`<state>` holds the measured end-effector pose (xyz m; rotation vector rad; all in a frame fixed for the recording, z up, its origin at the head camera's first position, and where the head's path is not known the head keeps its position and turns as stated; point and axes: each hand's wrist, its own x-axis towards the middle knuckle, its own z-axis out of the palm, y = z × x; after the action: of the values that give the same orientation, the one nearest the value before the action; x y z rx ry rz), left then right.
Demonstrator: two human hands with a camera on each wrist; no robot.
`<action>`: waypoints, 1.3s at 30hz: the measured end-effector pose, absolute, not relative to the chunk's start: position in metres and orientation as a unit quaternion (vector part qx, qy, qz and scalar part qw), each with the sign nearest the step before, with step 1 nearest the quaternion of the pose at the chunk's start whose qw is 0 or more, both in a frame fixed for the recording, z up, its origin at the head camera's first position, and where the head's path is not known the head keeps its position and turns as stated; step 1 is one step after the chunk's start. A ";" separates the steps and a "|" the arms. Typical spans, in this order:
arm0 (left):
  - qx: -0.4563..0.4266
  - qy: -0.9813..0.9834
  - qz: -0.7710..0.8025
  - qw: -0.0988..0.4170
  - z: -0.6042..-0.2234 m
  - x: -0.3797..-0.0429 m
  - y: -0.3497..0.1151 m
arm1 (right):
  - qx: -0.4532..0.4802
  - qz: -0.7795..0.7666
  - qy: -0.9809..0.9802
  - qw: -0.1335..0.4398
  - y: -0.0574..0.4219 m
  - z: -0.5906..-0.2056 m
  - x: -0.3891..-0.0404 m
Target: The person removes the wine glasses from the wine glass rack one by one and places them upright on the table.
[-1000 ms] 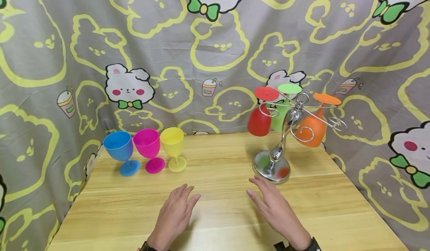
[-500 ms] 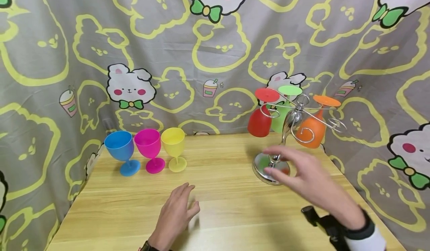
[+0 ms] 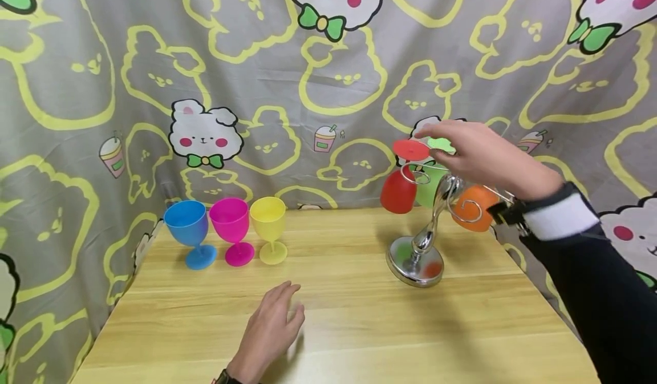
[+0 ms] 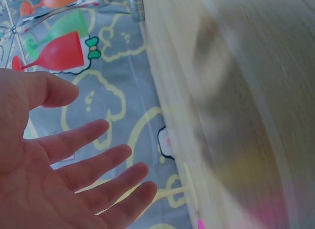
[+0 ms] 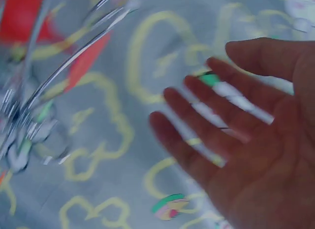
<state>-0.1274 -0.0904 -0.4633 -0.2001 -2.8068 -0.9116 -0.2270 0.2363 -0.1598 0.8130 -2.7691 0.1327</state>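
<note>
Goblet [image 3: 399, 193] in red hangs mouth-down near the right fingers [image 3: 447, 129].

Head view: bright, even illumination; soft shadow on the tabletop [image 3: 333, 315], highlights on the chrome stand [image 3: 425, 238]. Left wrist view: dimmer, low contrast, broad shadow across the tabletop. Right wrist view: bluish cast; chrome stand and curtain [image 5: 123, 140] show blur.

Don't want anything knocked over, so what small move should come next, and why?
The right hand should probably pinch the red goblet by its foot: in the head view the fingers appear beside it, the right wrist view shows them spread, and the goblet hangs upside down.
</note>
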 end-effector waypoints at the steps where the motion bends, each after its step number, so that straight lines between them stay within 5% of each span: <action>1: -0.067 -0.945 -0.306 0.090 -0.464 -0.127 -0.091 | 0.279 0.034 -0.954 0.107 0.238 -0.161 -0.237; 9: -0.074 -0.945 -0.304 0.092 -0.465 -0.126 -0.092 | 0.300 -0.021 -0.953 0.024 0.246 -0.183 -0.292; 17: -0.076 -0.944 -0.310 0.086 -0.467 -0.127 -0.092 | 0.333 -0.037 -0.942 0.030 0.239 -0.195 -0.317; 39: -0.074 -0.945 -0.309 0.080 -0.471 -0.127 -0.092 | 0.220 -0.066 -0.973 -0.021 0.226 -0.186 -0.332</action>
<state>-0.1274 -0.0917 -0.4709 -0.2211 -2.8253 -0.9230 -0.3319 0.2260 -0.1859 0.7007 -3.0991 -0.2112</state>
